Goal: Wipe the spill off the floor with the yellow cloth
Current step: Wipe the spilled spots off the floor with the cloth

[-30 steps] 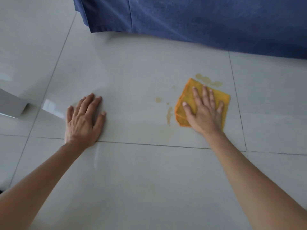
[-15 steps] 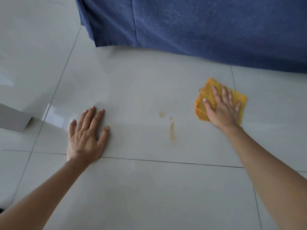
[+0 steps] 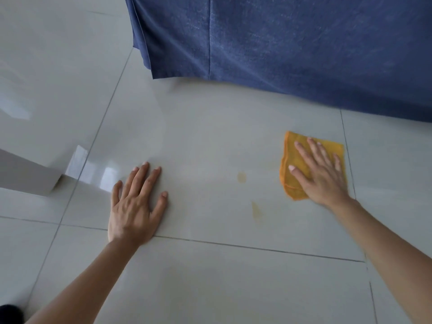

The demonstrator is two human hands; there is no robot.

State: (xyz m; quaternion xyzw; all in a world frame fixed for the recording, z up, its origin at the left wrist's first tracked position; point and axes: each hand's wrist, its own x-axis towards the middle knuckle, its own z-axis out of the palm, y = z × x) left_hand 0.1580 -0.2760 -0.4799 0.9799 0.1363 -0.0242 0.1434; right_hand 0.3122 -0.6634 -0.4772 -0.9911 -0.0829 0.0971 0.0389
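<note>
A folded yellow cloth lies flat on the pale tiled floor at the right. My right hand presses down on it with fingers spread, covering most of it. Left of the cloth, two small brownish spill marks stay on the tile: a round spot and a faint streak below it. My left hand rests flat on the floor further left, fingers apart, holding nothing.
A dark blue fabric drape hangs down to the floor along the back, just beyond the cloth. A grey box-like corner juts in at the left edge. Grout lines cross the glossy tiles.
My right hand has slid the yellow cloth away to the right over the upper spill patch, which no longer shows. The view has tilted down. My left hand stays planted.
</note>
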